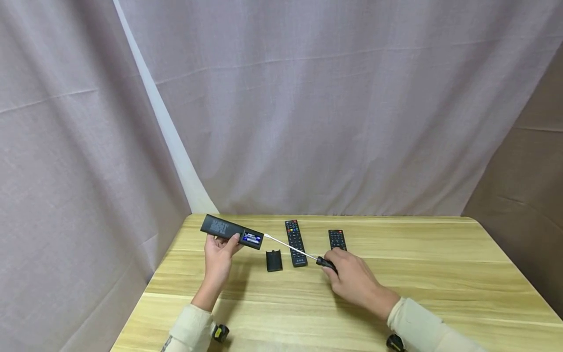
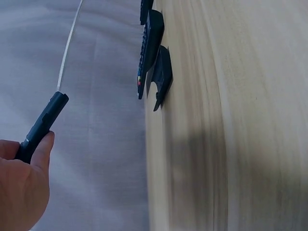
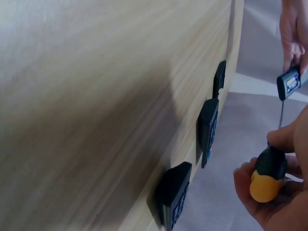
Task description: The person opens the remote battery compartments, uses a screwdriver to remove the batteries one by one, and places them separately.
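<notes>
My left hand [image 1: 217, 258] holds a black remote control [image 1: 225, 230] above the table, its back turned toward me. Blue batteries [image 1: 252, 238] show in its uncovered compartment. My right hand [image 1: 356, 279] grips a screwdriver [image 1: 326, 265] by its handle, which looks black and yellow [image 3: 265, 187] in the right wrist view. The screwdriver's thin shaft points left, and its tip is right at the remote's compartment end. Below, a black battery cover [image 1: 274, 261] lies on the table. In the left wrist view the held remote [image 2: 43, 122] appears edge-on, hiding its batteries.
A long remote [image 1: 295, 244] lies buttons up beside the battery cover on the wooden table [image 1: 281, 298]. Another remote [image 1: 337, 239] lies farther right, partly behind my right hand. Grey curtains [image 1: 308, 122] hang along the table's far edge and sides.
</notes>
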Demonstrator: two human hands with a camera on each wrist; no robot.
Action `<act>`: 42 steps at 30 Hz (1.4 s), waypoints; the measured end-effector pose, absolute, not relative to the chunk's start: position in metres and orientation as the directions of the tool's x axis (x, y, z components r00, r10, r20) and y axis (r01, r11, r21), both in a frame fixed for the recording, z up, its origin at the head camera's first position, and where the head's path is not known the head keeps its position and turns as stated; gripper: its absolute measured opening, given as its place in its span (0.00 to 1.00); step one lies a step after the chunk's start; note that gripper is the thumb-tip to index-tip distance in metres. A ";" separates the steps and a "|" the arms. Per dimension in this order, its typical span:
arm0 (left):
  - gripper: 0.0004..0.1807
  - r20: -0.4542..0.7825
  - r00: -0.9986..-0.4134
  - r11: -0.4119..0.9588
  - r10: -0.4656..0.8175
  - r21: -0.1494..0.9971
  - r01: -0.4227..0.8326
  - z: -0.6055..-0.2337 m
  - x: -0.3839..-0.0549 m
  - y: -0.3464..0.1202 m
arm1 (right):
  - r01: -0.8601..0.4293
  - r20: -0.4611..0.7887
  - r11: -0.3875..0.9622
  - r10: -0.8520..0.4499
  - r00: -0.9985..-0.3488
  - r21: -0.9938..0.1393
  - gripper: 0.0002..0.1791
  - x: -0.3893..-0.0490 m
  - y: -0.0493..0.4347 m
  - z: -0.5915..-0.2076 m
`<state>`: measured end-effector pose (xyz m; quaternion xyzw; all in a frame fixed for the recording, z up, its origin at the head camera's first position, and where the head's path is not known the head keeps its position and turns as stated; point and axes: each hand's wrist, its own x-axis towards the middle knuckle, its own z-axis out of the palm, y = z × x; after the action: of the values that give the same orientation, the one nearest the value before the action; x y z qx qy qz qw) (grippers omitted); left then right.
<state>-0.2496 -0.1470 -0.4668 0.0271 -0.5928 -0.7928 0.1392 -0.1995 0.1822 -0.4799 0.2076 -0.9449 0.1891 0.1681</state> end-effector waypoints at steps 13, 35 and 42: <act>0.24 0.114 -0.955 -0.281 -0.274 0.940 0.193 -0.464 -0.252 -0.143 | -0.535 0.477 0.785 -0.358 -0.803 -0.313 0.07 -0.190 0.183 -0.479; 0.24 0.140 -0.955 -0.238 -0.263 0.949 0.205 -0.463 -0.250 -0.138 | -0.569 0.509 0.791 -0.403 -0.761 -0.224 0.08 -0.186 0.180 -0.470; 0.25 0.185 -0.943 -0.191 -0.276 0.951 0.243 -0.465 -0.247 -0.134 | -0.598 0.557 0.784 -0.424 -0.714 -0.170 0.08 -0.182 0.173 -0.462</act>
<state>-0.2471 -0.1336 -0.4647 0.0135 -0.6132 -0.7717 0.1682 -0.1820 0.1730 -0.4619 0.2806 -0.9097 0.1717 0.2534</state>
